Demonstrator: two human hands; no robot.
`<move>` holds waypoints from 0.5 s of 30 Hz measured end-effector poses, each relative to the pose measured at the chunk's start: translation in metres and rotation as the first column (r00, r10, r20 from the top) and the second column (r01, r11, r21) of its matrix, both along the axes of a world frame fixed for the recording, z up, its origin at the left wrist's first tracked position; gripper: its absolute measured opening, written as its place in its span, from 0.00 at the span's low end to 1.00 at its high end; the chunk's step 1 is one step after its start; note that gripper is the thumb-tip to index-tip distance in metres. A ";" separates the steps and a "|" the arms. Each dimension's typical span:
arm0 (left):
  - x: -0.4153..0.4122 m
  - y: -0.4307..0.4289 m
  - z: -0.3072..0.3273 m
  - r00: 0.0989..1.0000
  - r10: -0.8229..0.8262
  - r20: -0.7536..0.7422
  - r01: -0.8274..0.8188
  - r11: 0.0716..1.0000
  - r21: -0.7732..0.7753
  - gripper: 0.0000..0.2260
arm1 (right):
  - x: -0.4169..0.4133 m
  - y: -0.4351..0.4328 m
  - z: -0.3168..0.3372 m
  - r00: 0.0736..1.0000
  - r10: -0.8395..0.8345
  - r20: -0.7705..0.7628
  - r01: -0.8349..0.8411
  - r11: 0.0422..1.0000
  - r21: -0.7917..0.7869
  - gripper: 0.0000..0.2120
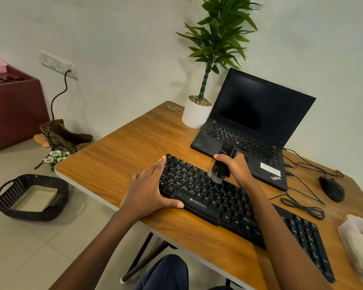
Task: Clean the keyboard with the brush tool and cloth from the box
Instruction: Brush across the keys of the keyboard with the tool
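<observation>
Zebronics keyboard (197, 206). Lies flat and diagonal on the wooden table (117, 155), near the front edge.

Brush tool (220, 170). Stands nearly upright over the keyboard's upper key rows, left of centre. Touches the keys with pale bristle tips.

Right hand (238, 169). Grips the brush tool's black body with curled fingers and thumb.

Left hand (148, 191). Presses on the keyboard's left end with straight fingers across the keys and the thumb along the front rim. Holds nothing.

ThinkPad laptop (249, 132). Sits just behind the keyboard, with open lid and dark screen.

White potted plant (196, 114). Stands behind the keyboard, at the laptop's left corner. Touching or just beside: cannot tell.

Black mouse (331, 189). Rests behind the keyboard's right half, apart from it, with loose cables (304, 208) between.

Translucent plastic box (352, 233). Sits just right of the keyboard's number-pad end. Holds pale contents, not identifiable.

Dark wicker basket (29, 215). Stands on the floor, well left of the keyboard.
</observation>
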State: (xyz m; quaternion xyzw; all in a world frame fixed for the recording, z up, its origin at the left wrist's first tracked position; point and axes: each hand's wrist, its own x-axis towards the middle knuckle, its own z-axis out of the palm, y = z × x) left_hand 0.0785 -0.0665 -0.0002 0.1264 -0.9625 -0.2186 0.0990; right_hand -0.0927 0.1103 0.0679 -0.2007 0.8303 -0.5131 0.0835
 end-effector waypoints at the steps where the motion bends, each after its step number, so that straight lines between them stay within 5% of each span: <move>1: 0.000 0.000 0.000 1.000 0.002 0.000 -0.002 1.000 -0.001 0.62 | -0.001 -0.001 0.000 1.000 -0.017 -0.020 0.017 1.000 0.002 0.09; 10: 0.000 0.001 0.001 1.000 0.003 -0.006 -0.003 1.000 -0.020 0.61 | 0.007 -0.006 -0.004 0.998 0.053 0.029 -0.052 0.997 -0.049 0.08; 15: 0.000 0.001 0.000 1.000 0.010 -0.022 -0.010 1.000 -0.015 0.63 | 0.007 -0.017 -0.005 0.997 -0.003 -0.075 0.004 1.000 0.011 0.09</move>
